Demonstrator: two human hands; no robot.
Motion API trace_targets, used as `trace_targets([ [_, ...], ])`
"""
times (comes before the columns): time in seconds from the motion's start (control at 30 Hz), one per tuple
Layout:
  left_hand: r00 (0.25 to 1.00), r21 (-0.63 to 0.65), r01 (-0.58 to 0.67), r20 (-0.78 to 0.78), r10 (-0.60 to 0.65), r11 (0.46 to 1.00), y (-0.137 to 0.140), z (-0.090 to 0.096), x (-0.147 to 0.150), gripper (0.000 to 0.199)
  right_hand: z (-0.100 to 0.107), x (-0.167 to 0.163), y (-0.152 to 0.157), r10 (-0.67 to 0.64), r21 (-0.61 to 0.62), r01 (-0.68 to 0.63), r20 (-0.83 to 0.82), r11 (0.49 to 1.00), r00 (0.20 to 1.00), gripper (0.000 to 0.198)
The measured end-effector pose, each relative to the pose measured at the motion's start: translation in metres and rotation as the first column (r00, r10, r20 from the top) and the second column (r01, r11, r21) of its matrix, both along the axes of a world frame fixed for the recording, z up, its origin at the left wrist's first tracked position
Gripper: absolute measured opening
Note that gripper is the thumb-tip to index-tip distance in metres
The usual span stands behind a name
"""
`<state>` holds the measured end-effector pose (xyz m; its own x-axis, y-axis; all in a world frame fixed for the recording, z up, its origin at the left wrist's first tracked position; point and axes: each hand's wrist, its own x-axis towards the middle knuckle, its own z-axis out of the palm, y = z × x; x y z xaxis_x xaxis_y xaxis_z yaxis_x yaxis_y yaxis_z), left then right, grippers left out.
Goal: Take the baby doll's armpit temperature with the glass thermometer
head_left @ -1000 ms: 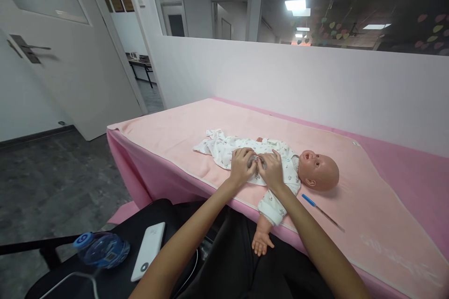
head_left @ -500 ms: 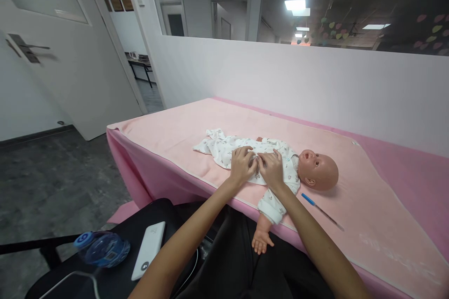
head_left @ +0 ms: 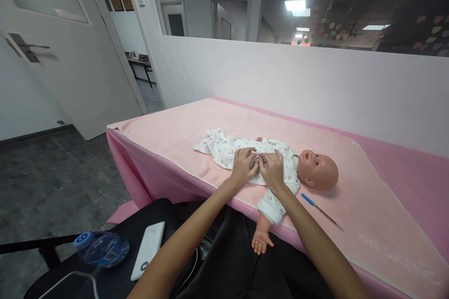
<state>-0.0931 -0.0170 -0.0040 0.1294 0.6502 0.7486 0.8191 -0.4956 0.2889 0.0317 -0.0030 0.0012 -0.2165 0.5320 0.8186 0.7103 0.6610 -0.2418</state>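
A baby doll (head_left: pixel 321 170) lies on its back across the pink-covered table, head to the right. It wears a white printed romper (head_left: pixel 220 147), whose legs stretch left. My left hand (head_left: pixel 243 164) and my right hand (head_left: pixel 271 168) meet over the doll's middle. Both have fingers bent and pinched on the romper's front edge, thumbs close together. Whatever fastening lies between the fingertips is too small to make out. One doll arm (head_left: pixel 262 233) hangs over the table's near edge beside my right forearm. A snap (head_left: pixel 288 159) shows on the romper's chest.
A blue-capped pen (head_left: pixel 321 210) lies near the doll's head on the pink sheet (head_left: pixel 379 205). To my left, a black chair (head_left: pixel 168 215) holds a water bottle (head_left: pixel 103 248) and a white power bank (head_left: pixel 148 250) with a cable. A white wall (head_left: pixel 298 84) rises behind the table.
The fingers of my left hand have shifted slightly at the romper's edge, and my right fingers have moved a little. Doll, pen and chair items stay where they were.
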Motion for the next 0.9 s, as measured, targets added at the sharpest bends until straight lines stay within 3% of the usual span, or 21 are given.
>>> trace_targets([
  [0.6, 0.999, -0.053, 0.012, 0.051, -0.009, 0.999, 0.0053, -0.0049, 0.0005, 0.007, -0.0009, 0.0008, 0.001, 0.002, 0.014, -0.002, 0.013, 1.0, 1.0, 0.019],
  [0.9, 0.988, 0.043, 0.066, 0.139, -0.072, 0.997, -0.0018, 0.0003, 0.001, 0.012, -0.0009, 0.001, 0.0015, 0.005, 0.013, -0.004, -0.013, 1.0, 1.0, 0.019],
])
